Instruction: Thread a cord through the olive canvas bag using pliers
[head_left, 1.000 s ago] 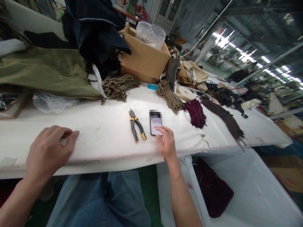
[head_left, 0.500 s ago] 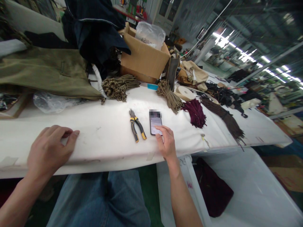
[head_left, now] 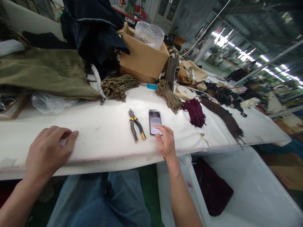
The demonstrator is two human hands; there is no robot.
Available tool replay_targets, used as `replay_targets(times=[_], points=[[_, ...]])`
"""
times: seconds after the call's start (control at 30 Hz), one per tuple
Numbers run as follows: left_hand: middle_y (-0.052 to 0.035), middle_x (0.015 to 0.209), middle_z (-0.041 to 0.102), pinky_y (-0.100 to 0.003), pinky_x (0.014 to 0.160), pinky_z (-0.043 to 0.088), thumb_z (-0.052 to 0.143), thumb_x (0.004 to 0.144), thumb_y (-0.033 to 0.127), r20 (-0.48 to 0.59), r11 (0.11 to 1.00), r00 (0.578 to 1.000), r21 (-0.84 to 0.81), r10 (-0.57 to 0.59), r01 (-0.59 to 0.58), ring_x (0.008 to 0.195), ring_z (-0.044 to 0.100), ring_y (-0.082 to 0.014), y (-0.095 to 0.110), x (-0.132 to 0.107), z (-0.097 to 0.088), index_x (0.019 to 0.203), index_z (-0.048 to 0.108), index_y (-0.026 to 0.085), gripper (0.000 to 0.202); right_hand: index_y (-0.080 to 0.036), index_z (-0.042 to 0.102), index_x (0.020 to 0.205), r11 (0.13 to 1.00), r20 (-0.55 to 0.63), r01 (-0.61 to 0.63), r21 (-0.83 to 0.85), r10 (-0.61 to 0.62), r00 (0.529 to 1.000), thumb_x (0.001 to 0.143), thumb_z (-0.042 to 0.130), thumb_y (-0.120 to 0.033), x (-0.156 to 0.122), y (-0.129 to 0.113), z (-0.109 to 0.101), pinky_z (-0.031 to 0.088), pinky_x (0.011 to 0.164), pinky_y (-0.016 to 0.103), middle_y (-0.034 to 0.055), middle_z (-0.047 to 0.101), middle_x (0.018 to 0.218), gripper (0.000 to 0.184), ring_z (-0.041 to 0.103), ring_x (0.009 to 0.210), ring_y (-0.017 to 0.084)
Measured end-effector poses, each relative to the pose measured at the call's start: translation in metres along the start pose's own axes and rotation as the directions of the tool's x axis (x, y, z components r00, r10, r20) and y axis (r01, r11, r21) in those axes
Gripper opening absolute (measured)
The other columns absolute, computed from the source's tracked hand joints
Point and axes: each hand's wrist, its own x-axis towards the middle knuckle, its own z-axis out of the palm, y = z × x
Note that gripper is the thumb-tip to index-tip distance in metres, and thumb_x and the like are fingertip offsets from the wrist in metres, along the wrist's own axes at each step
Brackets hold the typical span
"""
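Observation:
On the white-covered table (head_left: 111,132), a phone (head_left: 155,122) lies flat with its screen lit; the top of it is blurred out. My right hand (head_left: 167,142) is over its lower edge, a fingertip at the screen, with thumb and fingers apart and not gripping it. Just left of the phone lie pliers (head_left: 136,126) with black and yellow handles spread. Farther left, my left hand (head_left: 50,148) rests on the table near its front edge. Its fingers curve loosely, the thumb points out with a gap, and nothing shows in it.
Behind stand a cardboard box (head_left: 144,60), an olive cloth piece (head_left: 42,72) and bundles of brown cords (head_left: 169,96). Maroon cords (head_left: 194,113) and dark brown cords (head_left: 222,116) lie to the right. Below the table edge, a white bin (head_left: 255,189) holds maroon fabric (head_left: 213,189).
Hardly anything differs. The view has shifted very slightly, and both hands, the phone and the pliers keep their places on the table.

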Motion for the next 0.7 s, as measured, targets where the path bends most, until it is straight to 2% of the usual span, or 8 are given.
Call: replay_targets(times=[0.7], points=[[-0.0108,0.097,0.075,-0.044,0.088,0.052,0.060,0.115,0.045,-0.023,1.000,1.000,-0.008,0.009,-0.009,0.096,0.068,-0.0347,-0.0010,-0.0005,0.0014,0.099,0.066,0.024,0.027,-0.026,0.069,0.149,1.000,-0.034,-0.010,0.000,0.010,0.999,0.121,0.053,-0.038,0.0010,0.0004,0.0013,0.052,0.121,0.056,0.0113,0.078,0.144,0.034,0.068,0.137,0.033]])
